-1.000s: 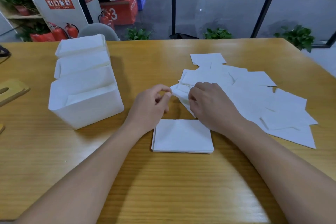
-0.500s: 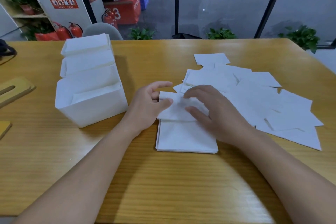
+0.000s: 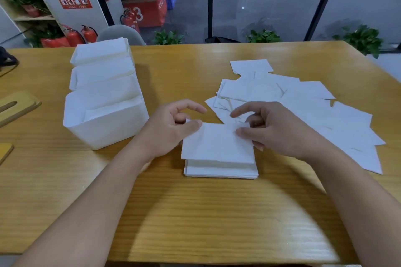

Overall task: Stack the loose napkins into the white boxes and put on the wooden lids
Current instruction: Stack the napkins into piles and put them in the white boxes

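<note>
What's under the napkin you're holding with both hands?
A small stack of napkins lies under the held napkin, pinched by the left hand and right hand. Only the stack's near edge shows; the rest is covered.

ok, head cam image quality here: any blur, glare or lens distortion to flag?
Head view: wide-angle bend curves the table edges; slight motion blur on the left hand and right hand; white napkin and white boxes nearly blown out, little texture; soft glare patches on the wood; forearms cast broad shadows toward the camera.
</note>
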`<state>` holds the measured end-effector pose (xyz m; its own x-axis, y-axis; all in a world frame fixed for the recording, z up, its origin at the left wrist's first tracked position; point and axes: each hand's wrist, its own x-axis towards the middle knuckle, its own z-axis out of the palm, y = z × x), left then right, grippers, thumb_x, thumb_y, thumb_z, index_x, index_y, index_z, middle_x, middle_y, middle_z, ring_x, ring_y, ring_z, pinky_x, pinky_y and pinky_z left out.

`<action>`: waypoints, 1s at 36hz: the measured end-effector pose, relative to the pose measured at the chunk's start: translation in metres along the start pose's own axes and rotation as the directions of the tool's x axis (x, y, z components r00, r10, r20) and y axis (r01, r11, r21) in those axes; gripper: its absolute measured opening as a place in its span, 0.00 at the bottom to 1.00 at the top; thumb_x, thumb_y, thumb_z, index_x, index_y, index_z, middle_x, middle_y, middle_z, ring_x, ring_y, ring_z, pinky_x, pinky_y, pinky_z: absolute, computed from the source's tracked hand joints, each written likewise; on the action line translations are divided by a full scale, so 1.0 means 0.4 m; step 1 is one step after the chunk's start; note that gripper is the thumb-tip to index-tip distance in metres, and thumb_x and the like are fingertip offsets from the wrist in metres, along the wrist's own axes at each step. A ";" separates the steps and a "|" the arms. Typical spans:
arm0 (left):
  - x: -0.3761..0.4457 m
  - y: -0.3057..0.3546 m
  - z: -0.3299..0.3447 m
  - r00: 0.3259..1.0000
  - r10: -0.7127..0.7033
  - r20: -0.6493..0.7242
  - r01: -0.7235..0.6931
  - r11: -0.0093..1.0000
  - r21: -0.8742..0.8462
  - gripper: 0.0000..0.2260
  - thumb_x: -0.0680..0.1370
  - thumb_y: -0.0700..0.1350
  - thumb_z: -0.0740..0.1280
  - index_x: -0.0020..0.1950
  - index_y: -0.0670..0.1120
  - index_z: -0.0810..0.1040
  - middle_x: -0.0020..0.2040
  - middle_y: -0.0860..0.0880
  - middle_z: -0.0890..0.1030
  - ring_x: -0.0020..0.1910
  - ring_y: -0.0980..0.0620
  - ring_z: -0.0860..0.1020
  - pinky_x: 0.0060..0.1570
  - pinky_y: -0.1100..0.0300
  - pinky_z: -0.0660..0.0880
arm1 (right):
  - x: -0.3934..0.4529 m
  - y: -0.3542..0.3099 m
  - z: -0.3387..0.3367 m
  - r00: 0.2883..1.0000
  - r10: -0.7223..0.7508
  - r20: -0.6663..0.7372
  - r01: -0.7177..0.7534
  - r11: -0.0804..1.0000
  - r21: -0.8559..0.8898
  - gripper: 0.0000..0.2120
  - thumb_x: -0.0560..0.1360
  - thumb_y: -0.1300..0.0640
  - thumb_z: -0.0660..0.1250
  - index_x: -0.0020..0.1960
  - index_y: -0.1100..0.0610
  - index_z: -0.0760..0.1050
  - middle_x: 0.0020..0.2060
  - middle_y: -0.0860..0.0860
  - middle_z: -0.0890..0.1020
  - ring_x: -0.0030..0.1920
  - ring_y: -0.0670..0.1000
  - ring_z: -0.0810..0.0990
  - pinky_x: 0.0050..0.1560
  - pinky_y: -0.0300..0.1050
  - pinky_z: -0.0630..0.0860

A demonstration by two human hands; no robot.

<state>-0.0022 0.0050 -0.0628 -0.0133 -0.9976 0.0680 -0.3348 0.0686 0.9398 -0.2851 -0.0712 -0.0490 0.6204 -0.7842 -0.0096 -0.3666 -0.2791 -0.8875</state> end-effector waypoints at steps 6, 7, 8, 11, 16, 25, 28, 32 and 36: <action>-0.006 0.002 0.007 0.991 -0.008 0.135 -0.012 0.989 0.144 0.11 0.84 0.45 0.73 0.63 0.58 0.83 0.32 0.48 0.70 0.32 0.51 0.65 0.37 0.59 0.65 | -0.008 -0.003 -0.015 0.992 0.076 0.103 -0.061 0.988 -0.140 0.10 0.78 0.58 0.76 0.57 0.46 0.83 0.30 0.52 0.76 0.29 0.52 0.74 0.37 0.51 0.72; -0.008 0.002 0.007 0.989 -0.010 0.149 -0.013 0.988 0.155 0.11 0.84 0.45 0.73 0.64 0.59 0.82 0.32 0.48 0.71 0.32 0.51 0.66 0.38 0.59 0.65 | -0.008 -0.003 -0.016 0.991 0.083 0.104 -0.067 0.987 -0.145 0.10 0.78 0.58 0.76 0.56 0.46 0.83 0.30 0.52 0.76 0.29 0.52 0.73 0.35 0.49 0.71; -0.009 0.001 0.007 0.987 -0.011 0.159 -0.017 0.985 0.171 0.12 0.84 0.45 0.73 0.64 0.59 0.82 0.32 0.49 0.71 0.32 0.51 0.66 0.38 0.57 0.66 | -0.008 -0.002 -0.016 0.991 0.087 0.102 -0.071 0.986 -0.151 0.11 0.77 0.58 0.77 0.56 0.46 0.83 0.30 0.52 0.76 0.29 0.51 0.73 0.34 0.46 0.71; -0.010 -0.006 0.007 0.983 -0.019 0.184 -0.030 0.965 0.261 0.13 0.83 0.47 0.73 0.65 0.62 0.81 0.31 0.51 0.72 0.32 0.52 0.69 0.40 0.56 0.69 | -0.007 0.003 -0.012 0.991 0.087 0.098 -0.064 0.975 -0.215 0.11 0.76 0.56 0.78 0.56 0.44 0.82 0.30 0.49 0.77 0.30 0.48 0.73 0.35 0.41 0.71; -0.009 -0.009 0.006 0.982 -0.026 0.187 -0.037 0.945 0.324 0.13 0.83 0.48 0.73 0.65 0.62 0.81 0.31 0.53 0.73 0.31 0.54 0.69 0.37 0.68 0.69 | -0.004 0.014 -0.007 0.999 0.038 0.029 -0.028 0.952 -0.304 0.11 0.74 0.48 0.81 0.53 0.44 0.82 0.29 0.45 0.77 0.31 0.44 0.73 0.38 0.42 0.70; -0.004 -0.017 0.001 0.991 0.039 0.124 -0.085 0.918 0.388 0.05 0.83 0.54 0.73 0.59 0.61 0.83 0.30 0.53 0.75 0.30 0.56 0.71 0.36 0.69 0.69 | 0.033 0.051 0.030 0.954 -0.150 -0.260 0.024 0.901 -0.433 0.05 0.74 0.45 0.79 0.47 0.43 0.85 0.41 0.42 0.81 0.41 0.43 0.77 0.42 0.44 0.73; 0.000 -0.025 0.006 0.995 0.086 0.045 -0.096 0.900 0.425 0.02 0.84 0.54 0.73 0.56 0.60 0.85 0.29 0.53 0.74 0.29 0.57 0.71 0.36 0.68 0.69 | 0.045 0.049 0.056 0.962 -0.178 -0.207 0.044 0.848 -0.527 0.04 0.76 0.46 0.78 0.46 0.45 0.86 0.45 0.42 0.80 0.45 0.42 0.77 0.42 0.42 0.70; 0.002 -0.026 0.018 0.995 0.100 -0.002 -0.090 0.902 0.423 0.03 0.84 0.52 0.72 0.54 0.59 0.86 0.31 0.51 0.77 0.30 0.56 0.73 0.35 0.67 0.70 | 0.055 0.046 0.076 0.956 -0.222 -0.194 0.052 0.776 -0.628 0.03 0.77 0.52 0.75 0.45 0.50 0.86 0.43 0.43 0.79 0.47 0.46 0.77 0.45 0.47 0.76; 0.002 -0.031 0.031 0.993 0.115 -0.038 -0.088 0.900 0.428 0.03 0.84 0.51 0.73 0.53 0.59 0.86 0.35 0.51 0.80 0.33 0.52 0.76 0.36 0.61 0.74 | 0.062 0.046 0.090 0.944 -0.259 -0.204 0.056 0.736 -0.675 0.06 0.77 0.58 0.71 0.43 0.52 0.85 0.41 0.44 0.79 0.45 0.50 0.78 0.44 0.55 0.79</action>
<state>-0.0097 0.0031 -0.0785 -0.0162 -0.9821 0.1877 -0.7032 0.1447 0.6962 -0.2516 -0.0760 -0.0822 0.5393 -0.7810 0.3151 -0.7026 -0.6235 -0.3429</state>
